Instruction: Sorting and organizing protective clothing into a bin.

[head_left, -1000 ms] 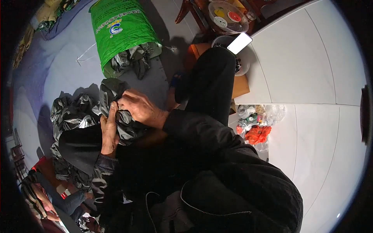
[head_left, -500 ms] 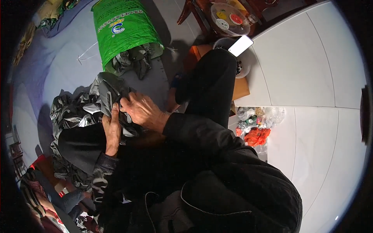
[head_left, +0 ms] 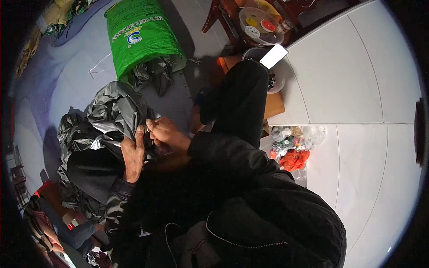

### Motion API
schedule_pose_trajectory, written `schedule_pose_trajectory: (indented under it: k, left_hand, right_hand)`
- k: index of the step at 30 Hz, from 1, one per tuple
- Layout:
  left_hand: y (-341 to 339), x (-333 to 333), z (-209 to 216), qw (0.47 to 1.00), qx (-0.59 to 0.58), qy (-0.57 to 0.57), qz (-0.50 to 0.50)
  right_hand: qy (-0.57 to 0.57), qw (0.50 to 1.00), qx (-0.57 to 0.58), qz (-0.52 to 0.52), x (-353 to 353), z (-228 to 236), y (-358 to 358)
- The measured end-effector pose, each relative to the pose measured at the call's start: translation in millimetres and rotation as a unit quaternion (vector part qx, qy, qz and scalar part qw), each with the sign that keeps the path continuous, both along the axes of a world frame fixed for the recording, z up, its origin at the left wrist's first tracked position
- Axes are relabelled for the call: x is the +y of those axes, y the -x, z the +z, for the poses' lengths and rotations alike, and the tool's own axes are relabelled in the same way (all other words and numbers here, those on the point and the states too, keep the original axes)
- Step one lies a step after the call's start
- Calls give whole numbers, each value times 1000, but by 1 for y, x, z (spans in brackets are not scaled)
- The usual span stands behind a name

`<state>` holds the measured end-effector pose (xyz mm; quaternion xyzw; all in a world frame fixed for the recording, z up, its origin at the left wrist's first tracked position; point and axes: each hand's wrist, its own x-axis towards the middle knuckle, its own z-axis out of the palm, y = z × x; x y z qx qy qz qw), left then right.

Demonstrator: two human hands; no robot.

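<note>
Shiny dark grey thin fabric (head_left: 114, 107) lies bunched over my left leg and spreads to the left in crumpled folds. My left hand (head_left: 132, 157) pinches its edge between thumb and fingers. Close beside it, my right hand (head_left: 167, 135) is closed with thumb and forefinger together at the same edge; whatever small thing may be in that pinch is too small to make out. Beyond the fabric lies a green woven sack (head_left: 145, 35), its mouth toward me, with more of the grey fabric (head_left: 154, 76) coming out.
Right of my raised knee are a phone (head_left: 274, 56), a tub (head_left: 278, 80) of small dark pieces and a clear round box (head_left: 261, 27) with coloured discs. Plastic bags (head_left: 294, 160) lie by white tiles (head_left: 348, 80). Another person's leg (head_left: 85, 234) shows at lower left.
Both hands have shifted slightly to the right and nearer me along the fabric. The fabric above them has opened into a broader, puffed fold. My right hand has turned and closed tighter.
</note>
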<state>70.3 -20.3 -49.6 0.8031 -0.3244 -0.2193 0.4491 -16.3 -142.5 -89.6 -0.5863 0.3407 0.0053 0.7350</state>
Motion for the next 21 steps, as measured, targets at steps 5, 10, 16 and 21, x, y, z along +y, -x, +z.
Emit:
schedule_pose_trajectory:
  k: [5, 10, 16, 21]
  left_hand:
    - [0, -2, 4, 999, -16, 35, 5]
    - [-4, -2, -3, 997, -30, 69, 18]
    - [-13, 2, -5, 997, 60, 8, 46]
    - [-4, 1, -1, 997, -5, 71, 24]
  right_hand:
    - [319, 944, -81, 1, 10, -9, 3]
    - [521, 836, -169, -25, 10, 9, 9]
    - [451, 872, -192, 7, 6, 6, 9]
    - [342, 926, -150, 48, 1, -2, 3]
